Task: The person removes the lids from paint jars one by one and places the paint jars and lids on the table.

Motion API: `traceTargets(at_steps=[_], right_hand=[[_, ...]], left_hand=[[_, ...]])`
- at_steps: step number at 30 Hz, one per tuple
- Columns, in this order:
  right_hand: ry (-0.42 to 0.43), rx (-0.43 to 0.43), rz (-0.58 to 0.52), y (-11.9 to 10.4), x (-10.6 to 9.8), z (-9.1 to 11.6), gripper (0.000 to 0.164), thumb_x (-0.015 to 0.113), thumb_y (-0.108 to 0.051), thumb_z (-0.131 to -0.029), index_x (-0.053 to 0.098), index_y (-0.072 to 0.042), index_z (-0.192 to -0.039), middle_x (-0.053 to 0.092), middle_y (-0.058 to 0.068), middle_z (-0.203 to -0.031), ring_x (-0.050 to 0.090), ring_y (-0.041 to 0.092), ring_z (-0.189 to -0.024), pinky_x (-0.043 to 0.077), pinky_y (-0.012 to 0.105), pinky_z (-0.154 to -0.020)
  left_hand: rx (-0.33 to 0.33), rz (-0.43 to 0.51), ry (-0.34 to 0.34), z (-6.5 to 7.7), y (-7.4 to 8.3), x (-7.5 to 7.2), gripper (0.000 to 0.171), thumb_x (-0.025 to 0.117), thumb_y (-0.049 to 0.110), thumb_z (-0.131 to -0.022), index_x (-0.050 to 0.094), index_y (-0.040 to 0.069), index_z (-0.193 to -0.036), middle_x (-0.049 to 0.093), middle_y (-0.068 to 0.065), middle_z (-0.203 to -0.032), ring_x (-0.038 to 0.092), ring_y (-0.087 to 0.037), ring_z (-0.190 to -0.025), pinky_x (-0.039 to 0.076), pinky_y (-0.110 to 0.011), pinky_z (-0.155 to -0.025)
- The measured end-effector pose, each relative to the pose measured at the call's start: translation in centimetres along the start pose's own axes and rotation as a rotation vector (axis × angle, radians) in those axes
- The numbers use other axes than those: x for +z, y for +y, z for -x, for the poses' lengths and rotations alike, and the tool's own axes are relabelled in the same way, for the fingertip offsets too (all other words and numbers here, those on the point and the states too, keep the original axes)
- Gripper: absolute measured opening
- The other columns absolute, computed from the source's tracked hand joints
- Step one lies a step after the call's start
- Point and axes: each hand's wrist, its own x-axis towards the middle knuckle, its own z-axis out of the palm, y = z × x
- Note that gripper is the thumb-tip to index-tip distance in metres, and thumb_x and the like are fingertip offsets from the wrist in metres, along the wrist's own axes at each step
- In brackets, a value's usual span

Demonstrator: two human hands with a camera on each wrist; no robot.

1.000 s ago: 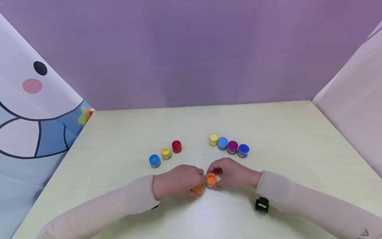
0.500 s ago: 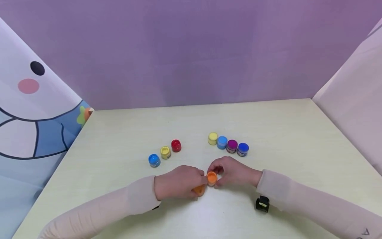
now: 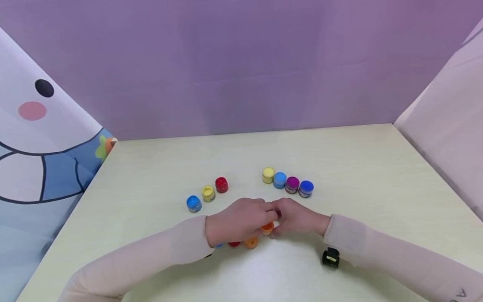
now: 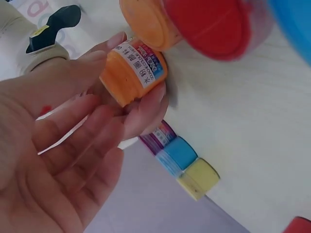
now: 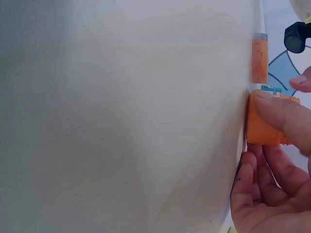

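Orange jar (image 3: 267, 229) partly behind left hand (image 3: 241, 220)

The head view faces forward and down over the table (image 3: 358, 167). Both wrist views look from close range, frames rolled, sharing the labelled orange jar (image 4: 133, 73): upper left in the left view, right side in the right.

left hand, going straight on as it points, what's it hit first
Likely the right hand, gripping the orange jar; the left hand overlaps it in the head view, so depth is unclear.
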Motion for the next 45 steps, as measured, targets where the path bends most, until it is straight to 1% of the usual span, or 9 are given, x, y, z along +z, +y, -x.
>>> traceTargets(at_steps=[9,16,19,24,28,32,38,41,45], right_hand=[[0.016,-0.018,0.003,-0.1,0.2,-0.1,0.025,0.078,-0.015,-0.066,0.062,-0.015,-0.084,0.058,-0.007,-0.072,0.051,0.013,-0.067,0.044,0.029,-0.064],[0.014,0.002,-0.007,-0.1,0.1,-0.1,0.026,0.078,-0.019,-0.067,0.063,-0.016,-0.087,0.059,-0.007,-0.075,0.052,0.014,-0.069,0.045,0.031,-0.066],[0.016,0.012,-0.018,-0.2,0.0,-0.1,0.027,0.078,-0.018,-0.067,0.062,-0.015,-0.089,0.058,-0.006,-0.075,0.052,0.014,-0.069,0.044,0.03,-0.066],[0.027,0.036,-0.066,-0.1,-0.2,0.0,0.03,0.078,-0.016,-0.067,0.06,-0.012,-0.092,0.056,-0.001,-0.076,0.05,0.016,-0.071,0.042,0.029,-0.065],[0.042,0.026,-0.102,0.1,-0.3,0.1,0.033,0.078,-0.014,-0.068,0.06,-0.009,-0.096,0.058,0.001,-0.084,0.051,0.019,-0.076,0.045,0.029,-0.069],[0.045,0.008,-0.136,0.3,-0.5,0.2,0.034,0.077,-0.013,-0.07,0.061,-0.007,-0.099,0.06,0.002,-0.09,0.052,0.02,-0.081,0.046,0.029,-0.072],[0.064,0.0,-0.154,0.5,-0.7,0.6,0.033,0.077,-0.013,-0.07,0.061,-0.006,-0.099,0.06,0.004,-0.092,0.052,0.022,-0.082,0.046,0.03,-0.073],[0.077,0.002,-0.162,0.4,-0.8,0.7,0.033,0.077,-0.013,-0.07,0.062,-0.005,-0.099,0.06,0.005,-0.091,0.051,0.022,-0.082,0.046,0.029,-0.072],[0.085,0.004,-0.166,0.4,-0.9,0.8,0.033,0.077,-0.012,-0.07,0.062,-0.005,-0.099,0.06,0.006,-0.09,0.051,0.022,-0.081,0.046,0.029,-0.072]], left_hand=[[0.032,-0.038,-0.068,-1.1,-0.1,1.0,0.019,0.068,0.018,-0.081,0.061,0.017,-0.099,0.057,0.009,-0.085,0.043,-0.006,-0.075,0.037,-0.012,-0.064],[0.033,-0.088,-0.101,-1.6,-0.2,0.9,0.016,0.068,0.019,-0.081,0.063,0.017,-0.095,0.055,0.009,-0.079,0.043,-0.006,-0.072,0.036,-0.012,-0.062],[0.016,-0.062,-0.115,-1.6,-0.4,0.5,0.019,0.07,0.022,-0.079,0.064,0.017,-0.097,0.055,0.009,-0.078,0.043,-0.006,-0.073,0.037,-0.012,-0.063],[-0.041,-0.022,-0.109,-1.1,-1.0,-0.6,0.029,0.073,0.024,-0.076,0.063,0.016,-0.101,0.055,0.009,-0.079,0.045,-0.006,-0.074,0.038,-0.013,-0.064],[-0.102,-0.065,-0.097,-0.8,-2.0,-1.4,0.027,0.074,0.024,-0.074,0.062,0.015,-0.097,0.051,0.007,-0.075,0.045,-0.008,-0.071,0.038,-0.014,-0.061],[-0.192,-0.101,-0.114,-0.7,-3.5,-1.9,0.025,0.075,0.025,-0.073,0.061,0.014,-0.091,0.049,0.005,-0.073,0.045,-0.01,-0.069,0.039,-0.016,-0.058],[-0.299,-0.11,-0.105,-0.8,-6.0,-2.1,0.023,0.074,0.024,-0.074,0.06,0.013,-0.09,0.051,0.003,-0.074,0.047,-0.012,-0.068,0.042,-0.021,-0.06],[-0.348,-0.103,-0.093,-0.9,-7.4,-1.9,0.021,0.072,0.025,-0.075,0.06,0.014,-0.088,0.051,0.004,-0.074,0.047,-0.013,-0.068,0.041,-0.022,-0.061],[-0.438,-0.09,-0.121,-1.3,-9.2,-1.5,0.021,0.071,0.027,-0.076,0.058,0.015,-0.087,0.051,0.004,-0.074,0.048,-0.014,-0.069,0.04,-0.023,-0.061]])
